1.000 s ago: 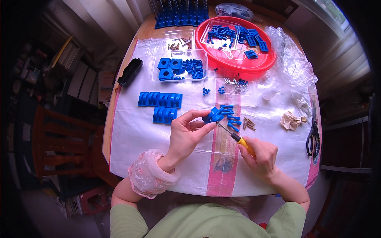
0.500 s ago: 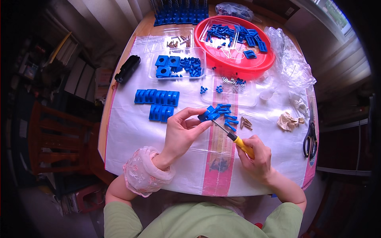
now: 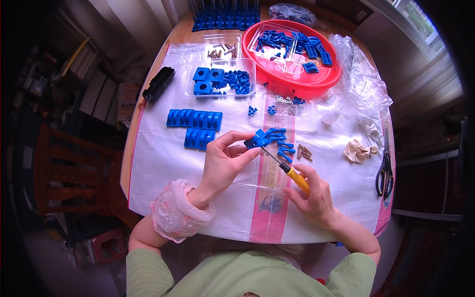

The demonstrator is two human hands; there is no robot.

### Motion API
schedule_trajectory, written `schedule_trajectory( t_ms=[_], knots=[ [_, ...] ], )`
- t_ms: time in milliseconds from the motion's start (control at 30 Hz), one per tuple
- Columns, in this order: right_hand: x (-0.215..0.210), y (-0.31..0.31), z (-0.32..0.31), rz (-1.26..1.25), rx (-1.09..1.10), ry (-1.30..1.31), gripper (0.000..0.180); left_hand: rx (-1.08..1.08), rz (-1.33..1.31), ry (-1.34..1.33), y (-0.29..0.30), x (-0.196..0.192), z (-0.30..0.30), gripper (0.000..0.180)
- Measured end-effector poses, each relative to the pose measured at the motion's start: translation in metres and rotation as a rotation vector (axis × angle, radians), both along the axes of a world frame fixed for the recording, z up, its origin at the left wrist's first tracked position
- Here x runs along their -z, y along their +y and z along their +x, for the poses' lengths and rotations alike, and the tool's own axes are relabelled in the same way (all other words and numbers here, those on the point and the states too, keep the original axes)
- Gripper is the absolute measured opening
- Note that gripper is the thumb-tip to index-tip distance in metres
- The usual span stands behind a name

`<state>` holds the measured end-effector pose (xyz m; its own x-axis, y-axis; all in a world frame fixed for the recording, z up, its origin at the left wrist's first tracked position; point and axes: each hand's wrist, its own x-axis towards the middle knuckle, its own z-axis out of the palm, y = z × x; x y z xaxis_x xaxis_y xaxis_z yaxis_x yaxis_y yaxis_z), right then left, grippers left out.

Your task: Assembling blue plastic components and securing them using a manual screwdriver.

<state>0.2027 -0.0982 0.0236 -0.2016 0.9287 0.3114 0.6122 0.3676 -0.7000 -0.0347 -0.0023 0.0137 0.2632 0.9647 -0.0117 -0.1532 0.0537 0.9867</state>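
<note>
My left hand (image 3: 223,161) pinches a small blue plastic part (image 3: 256,140) between thumb and fingertips, above the middle of the table. A screwdriver (image 3: 300,182) with a yellow handle and black collar is in my right hand (image 3: 317,200), its shaft slanting up and left. The tip meets the part beside my left thumb; the exact contact is too small to make out. My right thumb and index finger are loosened around the handle. Just beyond lie several slim blue plastic pieces (image 3: 285,151) and several brass-coloured pins (image 3: 305,153).
Blue blocks (image 3: 200,120) stand in two rows at left, near a black case (image 3: 159,84). Clear boxes (image 3: 188,89) hold blue parts and pins. A red basin (image 3: 316,89) stands behind. At right are plastic wrap (image 3: 358,81), crumpled paper (image 3: 358,151) and black scissors (image 3: 384,179).
My right thumb and index finger have opened slightly around the screwdriver handle, and more of the handle shows. My left hand and the blue part have shifted slightly left.
</note>
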Motion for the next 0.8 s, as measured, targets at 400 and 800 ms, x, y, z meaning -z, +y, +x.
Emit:
schedule_trajectory(
  t_ms=[400, 800],
  knots=[
    [0.0, 0.001, 0.008, 0.218, 0.057, -0.146, 0.027, 0.009, -0.016, -0.006, 0.002, 0.0, -0.002, 0.033],
    [0.0, 0.0, 0.0, 0.091, 0.008, -0.045, 0.05, -0.005, -0.015, -0.034, 0.002, 0.0, -0.001, 0.033]
  ],
)
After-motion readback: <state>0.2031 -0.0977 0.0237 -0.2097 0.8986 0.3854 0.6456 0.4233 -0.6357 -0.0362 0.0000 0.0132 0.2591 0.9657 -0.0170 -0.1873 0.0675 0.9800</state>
